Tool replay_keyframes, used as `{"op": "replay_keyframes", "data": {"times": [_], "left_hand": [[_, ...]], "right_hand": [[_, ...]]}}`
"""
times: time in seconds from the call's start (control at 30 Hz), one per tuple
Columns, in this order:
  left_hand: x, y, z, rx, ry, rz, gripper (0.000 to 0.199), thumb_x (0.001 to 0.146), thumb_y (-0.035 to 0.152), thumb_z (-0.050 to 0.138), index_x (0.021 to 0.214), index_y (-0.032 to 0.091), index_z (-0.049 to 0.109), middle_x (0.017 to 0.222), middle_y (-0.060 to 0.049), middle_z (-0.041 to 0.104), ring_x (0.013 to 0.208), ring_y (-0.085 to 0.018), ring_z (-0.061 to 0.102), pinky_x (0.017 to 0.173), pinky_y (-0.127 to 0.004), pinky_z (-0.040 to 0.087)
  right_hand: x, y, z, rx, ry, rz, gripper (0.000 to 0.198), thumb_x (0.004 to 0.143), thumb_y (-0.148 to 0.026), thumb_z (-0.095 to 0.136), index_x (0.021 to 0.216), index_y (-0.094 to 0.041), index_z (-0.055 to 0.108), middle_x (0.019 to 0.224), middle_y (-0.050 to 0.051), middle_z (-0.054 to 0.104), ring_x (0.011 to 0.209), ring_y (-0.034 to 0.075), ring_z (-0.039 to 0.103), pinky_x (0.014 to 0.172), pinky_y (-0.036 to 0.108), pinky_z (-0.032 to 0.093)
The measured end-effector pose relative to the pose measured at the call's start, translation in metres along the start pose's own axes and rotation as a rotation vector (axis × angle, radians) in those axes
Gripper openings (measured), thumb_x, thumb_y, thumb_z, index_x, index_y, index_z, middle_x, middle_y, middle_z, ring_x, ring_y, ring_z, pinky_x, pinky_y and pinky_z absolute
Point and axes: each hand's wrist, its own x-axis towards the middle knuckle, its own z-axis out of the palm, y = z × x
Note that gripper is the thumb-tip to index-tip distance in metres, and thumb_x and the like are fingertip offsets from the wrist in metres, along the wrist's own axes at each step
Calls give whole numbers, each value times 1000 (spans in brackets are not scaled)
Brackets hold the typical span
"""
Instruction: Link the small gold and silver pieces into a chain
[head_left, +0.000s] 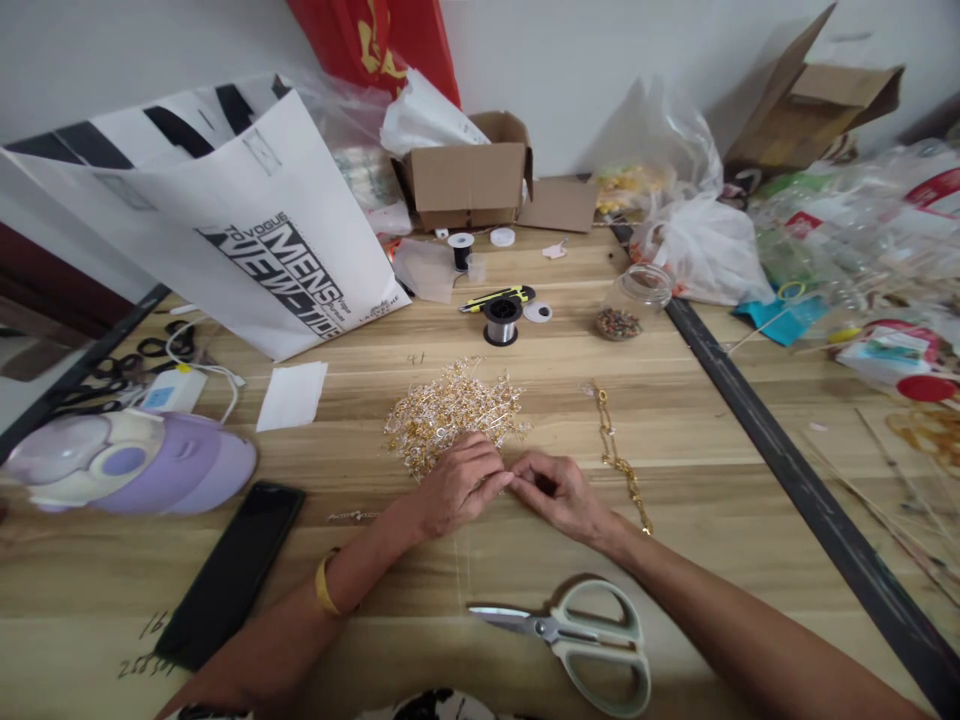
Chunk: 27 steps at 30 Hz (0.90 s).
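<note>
My left hand (465, 485) and my right hand (559, 495) meet at the fingertips above the table, both closed in a pinch. A thin, clear thread (459, 570) trails down from under my left hand. Whatever tiny piece sits between the fingertips is too small to name. Just beyond my left hand lies a heap of gold and clear jewelry pieces (450, 410). To the right of my right hand a gold chain (619, 462) is stretched out. Scissors (577, 635) with pale handles lie in front of my hands. A short piece of chain (354, 516) rests left of my left wrist.
Behind the heap are a wire spool (502, 324), a yellow box cutter (496, 298) and a glass jar (634, 305) of small beads. On the left lie a black phone (231, 575), a purple bottle (187, 465) and a paper bag (247, 230). Plastic bags (705, 245) crowd the right.
</note>
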Motion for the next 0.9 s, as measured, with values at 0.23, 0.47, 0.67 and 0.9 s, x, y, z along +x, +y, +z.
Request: {"op": "replay_keyframes", "data": {"times": [0.23, 0.47, 0.67, 0.9], "left_hand": [[0, 0, -1, -4, 2, -13, 26, 93, 24, 42, 73, 15, 55, 80, -6, 56, 86, -18, 47, 84, -33, 40], [-1, 1, -2, -1, 3, -10, 20, 91, 19, 45, 77, 14, 59, 99, -9, 56, 99, -19, 47, 93, -35, 39], [1, 0, -2, -73, 18, 2, 19, 89, 17, 47, 74, 15, 58, 97, -9, 58, 98, -19, 49, 89, -34, 41], [3, -2, -3, -85, 72, -17, 18, 87, 15, 49, 70, 15, 56, 96, -9, 59, 97, -19, 52, 86, -35, 43]], "right_hand": [[1, 0, 1, -25, -11, -29, 23, 87, -29, 52, 74, -13, 60, 62, -1, 51, 55, 8, 40, 50, 20, 33], [1, 0, 1, -63, -6, -56, 22, 87, -30, 53, 75, -13, 61, 61, -1, 50, 53, 8, 40, 50, 19, 33], [0, 1, 1, -19, -21, -32, 21, 85, -30, 56, 75, -13, 61, 58, -3, 46, 52, 8, 38, 49, 19, 32], [1, 1, -1, 52, 15, -13, 18, 85, -30, 56, 79, -13, 60, 63, -1, 49, 54, 8, 41, 49, 19, 33]]}}
